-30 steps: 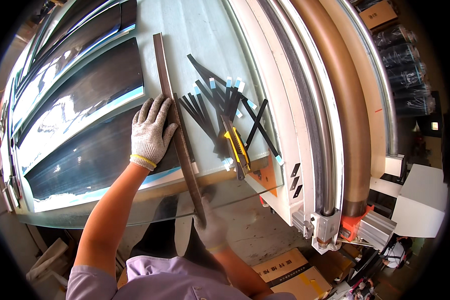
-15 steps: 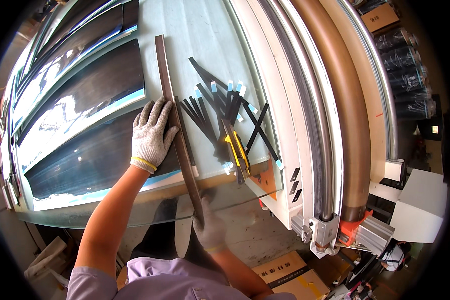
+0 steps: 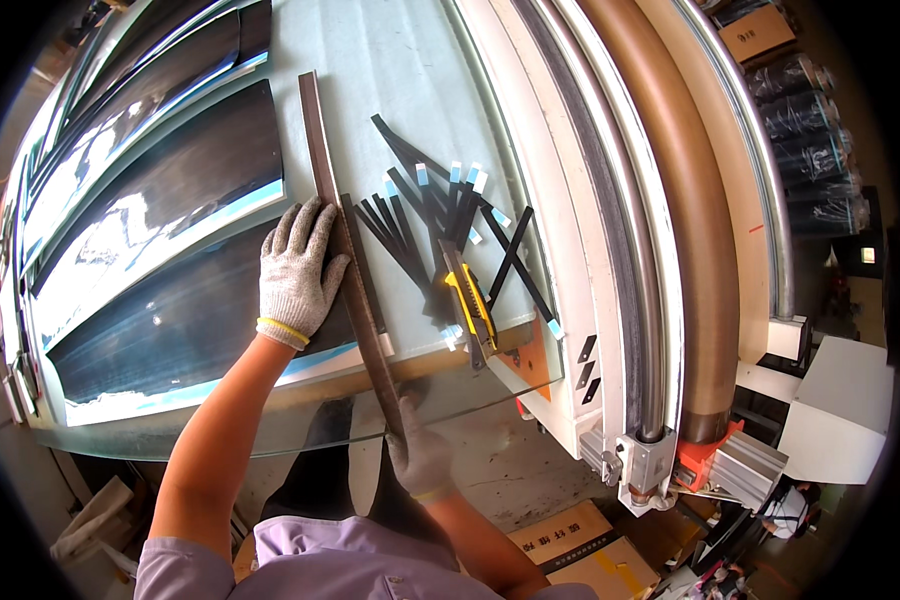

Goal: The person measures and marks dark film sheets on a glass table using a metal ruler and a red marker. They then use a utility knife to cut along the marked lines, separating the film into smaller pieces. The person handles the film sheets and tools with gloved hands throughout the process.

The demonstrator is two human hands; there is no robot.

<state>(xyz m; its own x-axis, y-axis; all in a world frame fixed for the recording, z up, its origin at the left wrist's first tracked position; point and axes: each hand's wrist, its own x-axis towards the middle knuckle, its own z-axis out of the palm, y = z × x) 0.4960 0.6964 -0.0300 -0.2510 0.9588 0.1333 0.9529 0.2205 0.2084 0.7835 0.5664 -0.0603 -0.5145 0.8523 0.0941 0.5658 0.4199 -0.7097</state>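
Observation:
A long narrow metal straightedge [image 3: 322, 160] lies over the right end of a dark glossy sheet [image 3: 160, 320] with a white and blue border. My left hand [image 3: 298, 265], in a grey knit glove, lies flat on this sheet. Its fingers are spread, and the fingertips and thumb reach the straightedge. My right hand [image 3: 422, 460], gloved too, is closed around the straightedge's near end, beyond the glass edge. Right of the straightedge, a yellow and black utility knife [image 3: 470, 305] rests on a fan of thin black strips [image 3: 405, 235], several with blue-white tips.
More dark sheets [image 3: 185, 150] overlap at the far left of the glass tabletop [image 3: 355, 120]. Along the right runs a machine with a large brown roller [image 3: 705, 260] and steel bars. A cardboard box [image 3: 580, 550] sits on the floor, lower right. Wrapped dark rolls [image 3: 815, 150] are stacked at far right.
The straightedge's far end has shifted slightly left over the sheet, my left hand staying beside it. My right hand keeps its hold on the near end. The whole view has drifted a little.

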